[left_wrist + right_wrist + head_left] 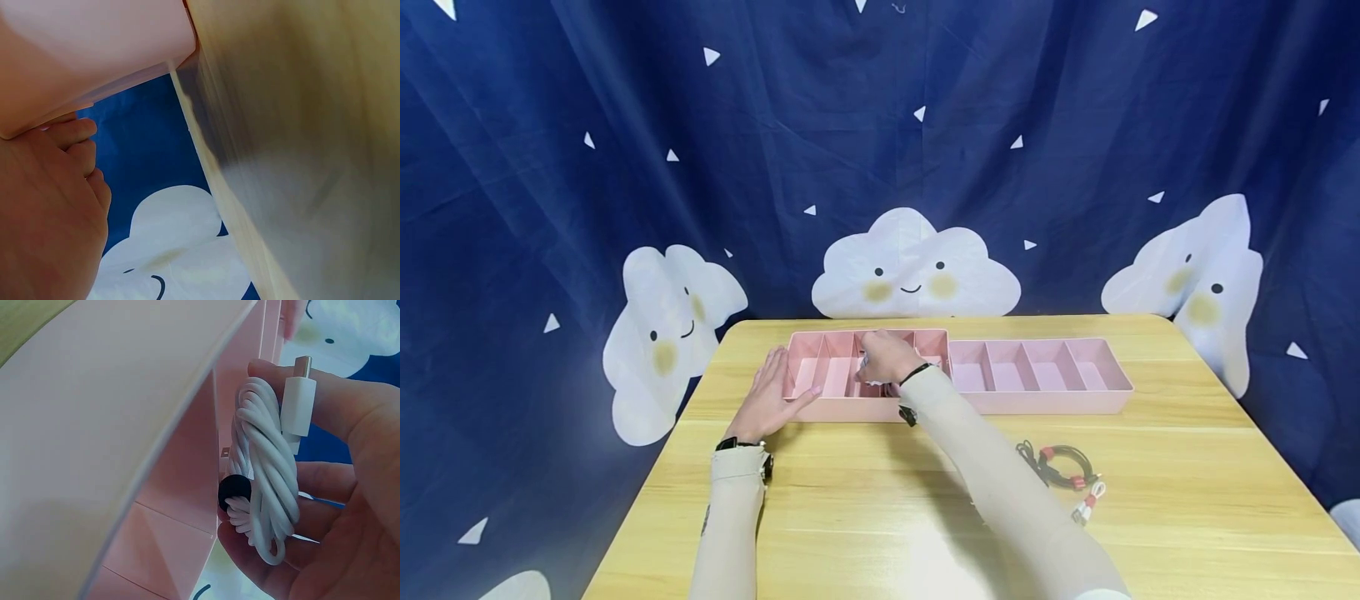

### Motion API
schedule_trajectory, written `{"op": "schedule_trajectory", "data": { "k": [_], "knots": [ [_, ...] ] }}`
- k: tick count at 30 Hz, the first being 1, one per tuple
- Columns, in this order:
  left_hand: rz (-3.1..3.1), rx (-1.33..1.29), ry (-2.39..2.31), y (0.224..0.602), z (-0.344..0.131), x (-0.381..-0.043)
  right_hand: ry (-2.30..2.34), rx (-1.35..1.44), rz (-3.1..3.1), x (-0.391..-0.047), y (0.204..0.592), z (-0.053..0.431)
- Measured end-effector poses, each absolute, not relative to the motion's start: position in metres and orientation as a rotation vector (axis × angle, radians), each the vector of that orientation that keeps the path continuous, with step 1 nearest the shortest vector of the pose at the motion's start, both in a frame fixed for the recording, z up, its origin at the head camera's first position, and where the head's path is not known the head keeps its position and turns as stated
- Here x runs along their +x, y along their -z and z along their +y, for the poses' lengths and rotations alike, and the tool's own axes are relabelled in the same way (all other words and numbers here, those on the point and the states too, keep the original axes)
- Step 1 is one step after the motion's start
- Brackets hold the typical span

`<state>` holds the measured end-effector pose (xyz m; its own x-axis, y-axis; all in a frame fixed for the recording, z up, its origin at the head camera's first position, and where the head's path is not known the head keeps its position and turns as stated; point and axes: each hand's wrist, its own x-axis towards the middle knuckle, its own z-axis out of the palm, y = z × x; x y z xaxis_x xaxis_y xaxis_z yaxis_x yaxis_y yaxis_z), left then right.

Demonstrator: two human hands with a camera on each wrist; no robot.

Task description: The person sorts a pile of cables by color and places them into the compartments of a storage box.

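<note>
My right hand (887,357) reaches into a middle compartment of the pink divided box (842,409). Between its thumb and fingers it holds a coiled white cable (269,462) with a metal-tipped plug (300,397) pointing up past the thumb. A black band (234,492) wraps part of the coil. At the box's left end, my left hand (767,404) rests with its fingers stretched along the end wall and its thumb over the front rim. The right hand and wrist partly hide the compartments around the cable.
A paler lilac divided box (1052,403) stands end to end with the pink one on its right. On the table's right lie a coiled black cable (1070,479) with red ties and a short white cable (1089,503) with a red tie. A dark blue curtain (760,167) hangs behind the table.
</note>
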<state>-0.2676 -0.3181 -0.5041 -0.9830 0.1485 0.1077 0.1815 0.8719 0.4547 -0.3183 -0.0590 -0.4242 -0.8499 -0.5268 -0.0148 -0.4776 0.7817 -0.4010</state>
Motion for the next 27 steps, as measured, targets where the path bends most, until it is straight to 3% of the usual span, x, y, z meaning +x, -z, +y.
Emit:
{"op": "schedule_trajectory", "data": {
  "k": [27],
  "knots": [
    [-2.946, -0.272, 0.746, 0.5067, -0.3203, -0.269, 0.512, -0.772, 2.93, -0.3169, 0.427, -0.0665]
  ]
}}
